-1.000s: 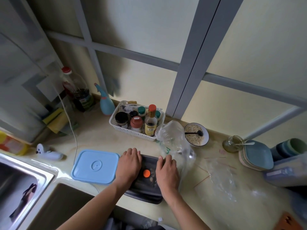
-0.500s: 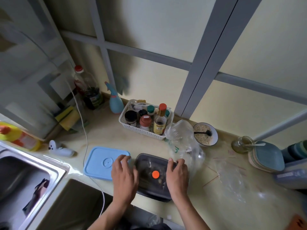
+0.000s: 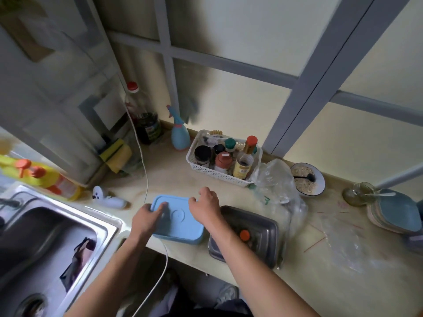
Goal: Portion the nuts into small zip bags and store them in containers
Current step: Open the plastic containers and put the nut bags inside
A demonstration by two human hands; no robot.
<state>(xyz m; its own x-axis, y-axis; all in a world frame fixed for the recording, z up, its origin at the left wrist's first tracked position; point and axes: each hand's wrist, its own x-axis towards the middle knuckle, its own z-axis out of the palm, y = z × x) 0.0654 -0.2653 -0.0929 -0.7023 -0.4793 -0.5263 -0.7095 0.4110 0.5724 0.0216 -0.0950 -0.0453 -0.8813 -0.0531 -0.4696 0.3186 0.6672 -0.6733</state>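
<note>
Both hands on the blue container (image 3: 180, 221) at the counter's near edge: the left hand (image 3: 146, 219) curls over its left rim, thumb on the lid, while the right hand (image 3: 204, 205) hooks fingers over the far right corner. That reads as a two-handed grip on the box. Just right of the right wrist sits the dark container (image 3: 247, 234), lid on, orange button up, touching the crumpled plastic bag (image 3: 277, 191). I'd say this is the storing step, with the blue box being taken up or opened. Next move likely calls for lifting the lid evenly, minding the white cable (image 3: 143, 165) running beside the left hand.
</note>
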